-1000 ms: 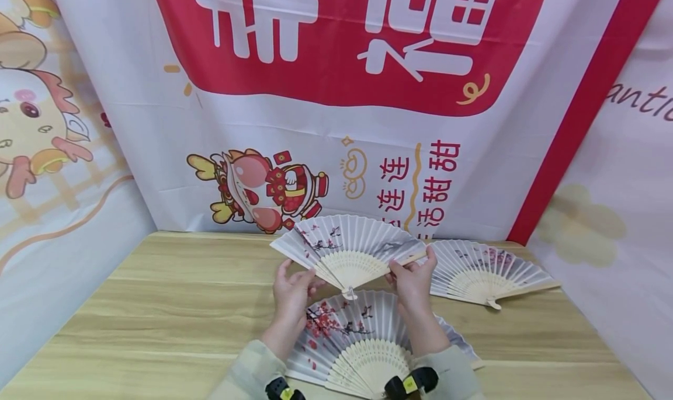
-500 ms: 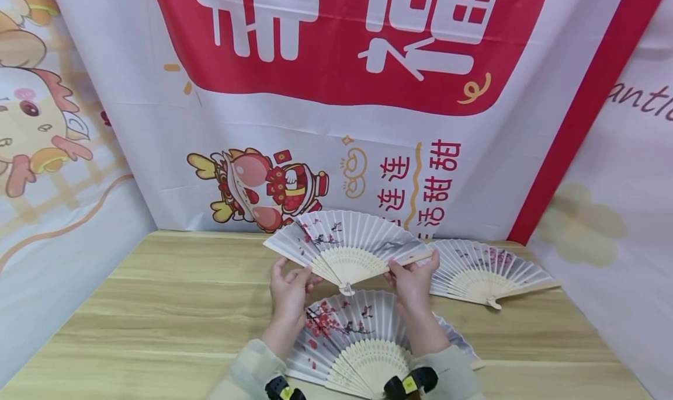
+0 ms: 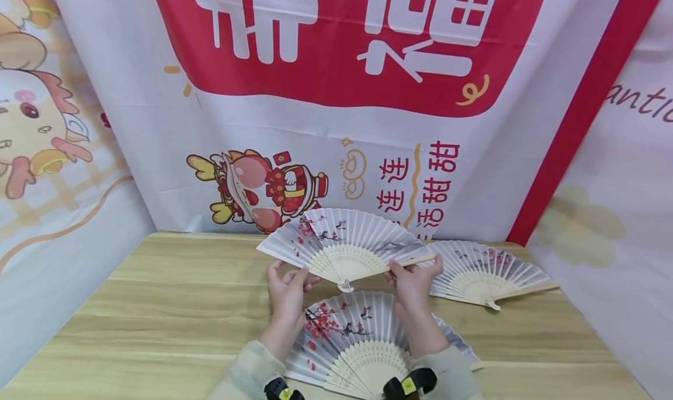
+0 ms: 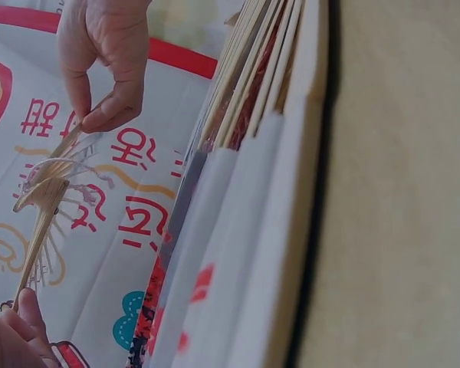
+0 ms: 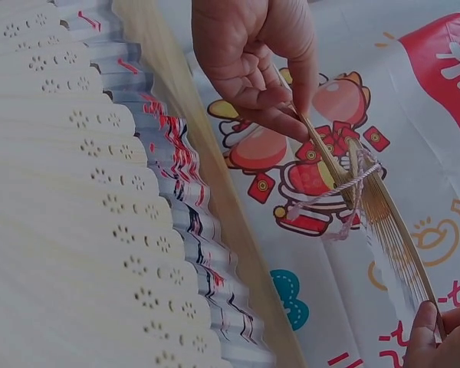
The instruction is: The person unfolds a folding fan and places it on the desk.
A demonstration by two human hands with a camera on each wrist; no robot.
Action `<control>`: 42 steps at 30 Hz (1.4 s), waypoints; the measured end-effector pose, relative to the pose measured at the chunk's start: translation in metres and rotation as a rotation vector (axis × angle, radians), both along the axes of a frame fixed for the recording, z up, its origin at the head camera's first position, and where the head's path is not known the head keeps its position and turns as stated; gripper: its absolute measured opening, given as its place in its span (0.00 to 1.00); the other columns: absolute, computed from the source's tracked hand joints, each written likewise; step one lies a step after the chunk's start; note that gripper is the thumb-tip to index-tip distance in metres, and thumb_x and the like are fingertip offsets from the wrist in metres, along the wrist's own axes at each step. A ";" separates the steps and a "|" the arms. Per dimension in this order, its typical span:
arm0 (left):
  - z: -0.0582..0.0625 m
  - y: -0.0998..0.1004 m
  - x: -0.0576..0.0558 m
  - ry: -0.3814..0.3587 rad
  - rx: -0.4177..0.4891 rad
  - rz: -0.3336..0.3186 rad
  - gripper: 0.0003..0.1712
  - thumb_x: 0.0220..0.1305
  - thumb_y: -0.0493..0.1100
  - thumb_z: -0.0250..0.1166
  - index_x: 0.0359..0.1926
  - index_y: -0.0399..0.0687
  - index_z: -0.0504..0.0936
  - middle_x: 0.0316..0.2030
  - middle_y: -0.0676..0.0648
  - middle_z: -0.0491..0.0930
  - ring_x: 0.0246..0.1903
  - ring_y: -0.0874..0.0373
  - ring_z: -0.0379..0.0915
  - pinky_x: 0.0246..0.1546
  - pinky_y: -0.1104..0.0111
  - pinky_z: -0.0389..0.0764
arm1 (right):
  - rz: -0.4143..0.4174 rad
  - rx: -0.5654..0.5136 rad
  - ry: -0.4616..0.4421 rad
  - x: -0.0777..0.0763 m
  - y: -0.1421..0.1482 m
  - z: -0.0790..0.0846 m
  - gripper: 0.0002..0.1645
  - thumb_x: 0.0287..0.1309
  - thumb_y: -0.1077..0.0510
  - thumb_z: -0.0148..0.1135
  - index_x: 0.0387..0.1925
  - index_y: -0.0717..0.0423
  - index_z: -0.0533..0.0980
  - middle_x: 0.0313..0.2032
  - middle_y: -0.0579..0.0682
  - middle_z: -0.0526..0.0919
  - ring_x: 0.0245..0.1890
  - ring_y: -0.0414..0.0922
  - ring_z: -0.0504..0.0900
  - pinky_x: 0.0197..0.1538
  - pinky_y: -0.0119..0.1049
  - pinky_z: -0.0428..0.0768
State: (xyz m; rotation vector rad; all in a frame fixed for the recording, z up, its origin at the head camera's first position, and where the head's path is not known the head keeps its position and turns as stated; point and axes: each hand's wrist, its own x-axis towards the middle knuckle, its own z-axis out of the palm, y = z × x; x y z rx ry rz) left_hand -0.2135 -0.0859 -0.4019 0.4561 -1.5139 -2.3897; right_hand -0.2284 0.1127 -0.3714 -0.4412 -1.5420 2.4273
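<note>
A spread folding fan [image 3: 347,263], white with red blossoms and pale slotted ribs, is held above the table, pivot toward me. My left hand [image 3: 286,292] pinches its left guard stick between thumb and fingers. With thumb and fingertips my right hand [image 3: 412,283] grips the right guard stick. The right wrist view catches a twisted cord with a tassel [image 5: 353,184] at the pivot. Below my hands, a second spread fan [image 3: 370,359] lies on the table, partly hidden by my right forearm. Behind my right hand lies a third fan [image 3: 486,274], also spread.
The wood-grain table [image 3: 173,312] meets a white and red printed cloth [image 3: 336,120] at its back edge. Printed cloths hang on the left and right sides too. Black wrist straps [image 3: 410,383] sit over both light sleeves.
The held fan has spread a little wider, its left edge shifting left and slightly up. My left hand moved slightly left; my right fingertips moved slightly right. Both table fans stayed put.
</note>
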 end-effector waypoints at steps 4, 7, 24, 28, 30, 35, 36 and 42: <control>0.000 0.001 -0.001 0.015 0.029 0.013 0.37 0.66 0.30 0.60 0.69 0.46 0.53 0.26 0.54 0.75 0.22 0.61 0.80 0.24 0.77 0.79 | -0.018 -0.024 0.004 0.000 0.000 -0.001 0.62 0.63 0.75 0.55 0.72 0.43 0.21 0.48 0.60 0.74 0.25 0.37 0.81 0.34 0.26 0.85; -0.001 0.001 -0.002 0.026 0.042 0.028 0.37 0.66 0.29 0.60 0.69 0.47 0.52 0.26 0.54 0.74 0.22 0.61 0.80 0.24 0.77 0.79 | -0.034 -0.041 -0.010 -0.001 0.001 -0.001 0.61 0.62 0.75 0.56 0.72 0.43 0.23 0.51 0.62 0.73 0.26 0.38 0.82 0.35 0.27 0.85; 0.000 -0.005 -0.006 0.052 0.048 0.095 0.37 0.66 0.29 0.59 0.70 0.47 0.51 0.25 0.54 0.73 0.20 0.63 0.76 0.25 0.77 0.78 | -0.112 -0.139 -0.076 -0.001 0.010 -0.003 0.45 0.63 0.75 0.54 0.66 0.52 0.36 0.47 0.57 0.65 0.31 0.41 0.78 0.42 0.29 0.86; 0.003 -0.014 -0.005 0.040 0.032 0.099 0.38 0.66 0.29 0.59 0.70 0.49 0.51 0.26 0.54 0.73 0.19 0.63 0.76 0.22 0.78 0.77 | -0.061 -0.141 -0.049 0.000 0.011 -0.003 0.39 0.66 0.72 0.53 0.64 0.57 0.40 0.45 0.54 0.69 0.26 0.38 0.77 0.37 0.26 0.85; 0.006 -0.021 -0.005 0.025 0.016 0.099 0.39 0.66 0.29 0.59 0.71 0.51 0.51 0.27 0.55 0.73 0.19 0.64 0.76 0.21 0.79 0.76 | -0.032 -0.127 -0.040 0.000 0.012 -0.003 0.35 0.66 0.71 0.53 0.64 0.59 0.44 0.42 0.52 0.72 0.25 0.37 0.78 0.35 0.25 0.84; 0.014 -0.045 -0.009 -0.007 -0.005 0.081 0.39 0.66 0.30 0.58 0.70 0.54 0.50 0.29 0.56 0.74 0.19 0.66 0.75 0.20 0.80 0.74 | 0.029 -0.100 -0.008 -0.001 0.011 -0.002 0.21 0.66 0.71 0.54 0.53 0.62 0.56 0.32 0.47 0.78 0.24 0.36 0.83 0.34 0.23 0.84; 0.016 -0.051 -0.011 -0.017 -0.010 0.077 0.38 0.66 0.31 0.58 0.70 0.54 0.51 0.30 0.56 0.74 0.19 0.66 0.75 0.20 0.80 0.73 | 0.046 -0.098 -0.004 -0.001 0.010 -0.001 0.18 0.66 0.71 0.54 0.51 0.61 0.57 0.30 0.47 0.80 0.24 0.36 0.84 0.34 0.22 0.84; 0.027 -0.081 -0.015 -0.074 -0.031 0.052 0.37 0.65 0.31 0.58 0.69 0.54 0.50 0.34 0.56 0.74 0.19 0.69 0.74 0.21 0.82 0.70 | 0.147 -0.072 -0.010 0.000 0.005 0.002 0.11 0.66 0.71 0.55 0.43 0.61 0.62 0.27 0.48 0.83 0.25 0.36 0.86 0.33 0.21 0.83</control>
